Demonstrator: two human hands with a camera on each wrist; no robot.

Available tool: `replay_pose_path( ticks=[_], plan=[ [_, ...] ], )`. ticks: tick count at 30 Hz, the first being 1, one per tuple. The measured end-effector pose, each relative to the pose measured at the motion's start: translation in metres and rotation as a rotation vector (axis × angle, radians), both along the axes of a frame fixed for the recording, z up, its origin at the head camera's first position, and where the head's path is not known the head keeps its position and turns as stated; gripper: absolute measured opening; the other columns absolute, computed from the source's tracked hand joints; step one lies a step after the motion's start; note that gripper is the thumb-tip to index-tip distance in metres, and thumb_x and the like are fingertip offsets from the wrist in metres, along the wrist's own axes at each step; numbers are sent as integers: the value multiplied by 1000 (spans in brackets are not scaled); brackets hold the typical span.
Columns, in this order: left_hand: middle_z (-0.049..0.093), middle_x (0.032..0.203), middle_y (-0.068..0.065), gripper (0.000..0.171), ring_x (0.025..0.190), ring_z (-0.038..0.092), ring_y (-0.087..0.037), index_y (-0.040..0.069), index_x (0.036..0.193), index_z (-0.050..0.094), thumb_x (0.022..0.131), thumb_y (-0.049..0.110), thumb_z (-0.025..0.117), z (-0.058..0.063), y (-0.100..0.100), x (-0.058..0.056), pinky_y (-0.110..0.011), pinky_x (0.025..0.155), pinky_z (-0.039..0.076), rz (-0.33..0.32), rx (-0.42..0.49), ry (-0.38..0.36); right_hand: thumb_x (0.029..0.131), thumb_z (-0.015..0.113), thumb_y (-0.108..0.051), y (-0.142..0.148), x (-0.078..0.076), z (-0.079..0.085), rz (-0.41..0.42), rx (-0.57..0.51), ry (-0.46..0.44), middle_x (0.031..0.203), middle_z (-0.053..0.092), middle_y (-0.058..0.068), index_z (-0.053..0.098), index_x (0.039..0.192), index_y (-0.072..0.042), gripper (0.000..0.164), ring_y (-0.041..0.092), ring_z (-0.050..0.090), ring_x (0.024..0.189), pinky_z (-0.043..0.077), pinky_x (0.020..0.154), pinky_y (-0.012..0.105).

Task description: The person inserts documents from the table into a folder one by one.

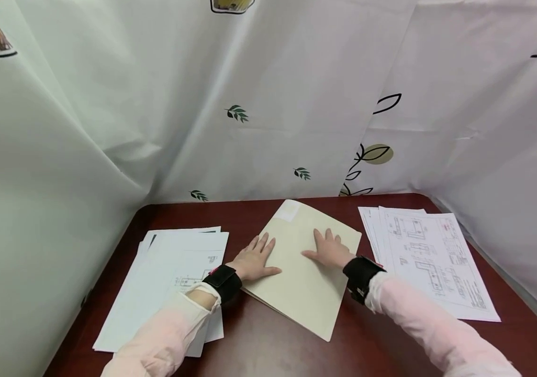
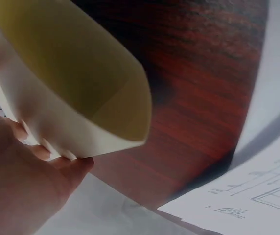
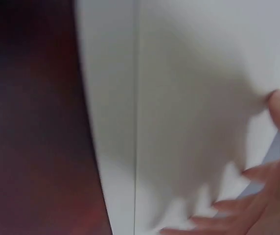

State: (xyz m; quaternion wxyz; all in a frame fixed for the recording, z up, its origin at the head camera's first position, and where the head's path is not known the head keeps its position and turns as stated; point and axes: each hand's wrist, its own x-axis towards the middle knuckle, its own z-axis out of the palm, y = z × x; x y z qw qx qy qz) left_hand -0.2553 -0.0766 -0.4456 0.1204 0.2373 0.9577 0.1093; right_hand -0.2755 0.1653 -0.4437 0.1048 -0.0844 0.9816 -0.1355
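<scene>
A cream cardboard folder (image 1: pixel 299 298) lies at an angle in the middle of the table, a white label near its far corner. Along its left edge, my left hand (image 1: pixel 252 262) rests on the cover with fingers spread. My right hand (image 1: pixel 328 250) touches the right half of the cover, its fingers spread too. In the left wrist view the folder (image 2: pixel 123 110) gapes at its edge, showing a yellowish inside, and the fingers lie along its outer face. A long crease runs down the folder (image 3: pixel 179 73) in the right wrist view, beside the fingertips.
A stack of paper sheets (image 1: pixel 155 272) lies on the left, partly under my left forearm. More sheets with technical drawings (image 1: pixel 438 262) lie on the right. The dark red table (image 1: pixel 268 340) meets a white patterned cloth (image 1: pixel 268 141) at the back and sides.
</scene>
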Motion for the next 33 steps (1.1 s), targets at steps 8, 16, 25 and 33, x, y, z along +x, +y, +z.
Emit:
replay_pose_path(
  ticks=[8,16,25,33],
  plan=[
    [21,165,-20,86,150,25,-41,5,159,28,97,56,60,1,6,8,-56,111,37,38,-143,91,95,68,-47,-3,13,-6,52,-26,-70,155,17,44,27,156,4,90,68,18,139,30,107,74],
    [31,156,-27,87,142,32,-44,-1,152,39,91,54,69,6,22,19,-57,112,35,52,-83,82,93,73,-38,26,-16,-8,277,-80,-76,157,12,43,26,157,3,89,69,9,140,18,110,76],
    [14,166,-23,89,153,14,-41,0,158,26,96,53,63,-3,25,12,-50,121,23,-46,-31,40,91,67,-57,51,-14,-6,340,-175,-30,158,18,40,32,158,-4,92,67,12,141,22,111,73],
    [12,167,-22,90,154,12,-40,1,160,22,98,58,55,-2,43,18,-46,122,23,42,-51,0,100,62,-38,64,-7,-11,244,-63,57,153,26,42,37,153,4,73,58,28,141,36,108,65]
  ],
)
